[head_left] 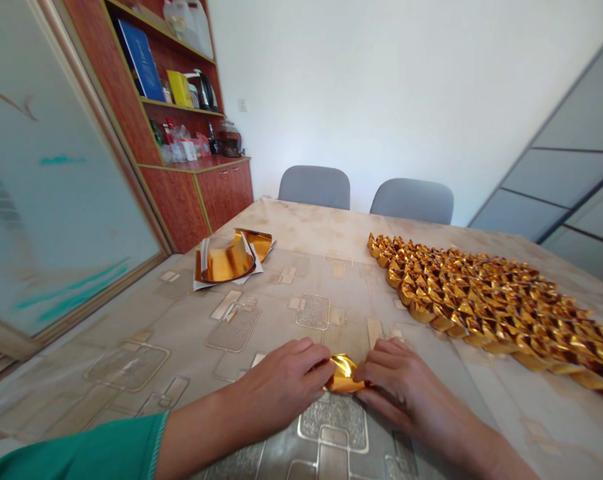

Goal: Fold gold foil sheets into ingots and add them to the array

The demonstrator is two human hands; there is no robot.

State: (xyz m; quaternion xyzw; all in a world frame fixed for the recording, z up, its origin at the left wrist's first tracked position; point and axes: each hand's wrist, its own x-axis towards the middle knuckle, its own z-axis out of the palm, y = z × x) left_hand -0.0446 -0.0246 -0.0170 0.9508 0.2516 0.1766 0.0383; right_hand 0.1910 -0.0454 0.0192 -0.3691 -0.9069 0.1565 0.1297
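Observation:
A small piece of folded gold foil paper (345, 375) is held low over the near middle of the table. My left hand (286, 380) grips its left end, fingers bent and pressed together. At the right end, the fingers of my right hand (401, 380) pinch the same paper. Parts of the foil are hidden beneath the fingertips. To the right lie rows of many folded gold foil pieces (471, 287), packed close together. Farther off on the left rests a stack of curled gold foil sheets (228, 261) with white edges.
A patterned cover lies over the table (301, 267). Two grey chairs (314, 187) stand at its far side, before a white wall. A red-brown cabinet (196, 200) with shelves of household things is at the back left, beside a sliding glass door (56, 167).

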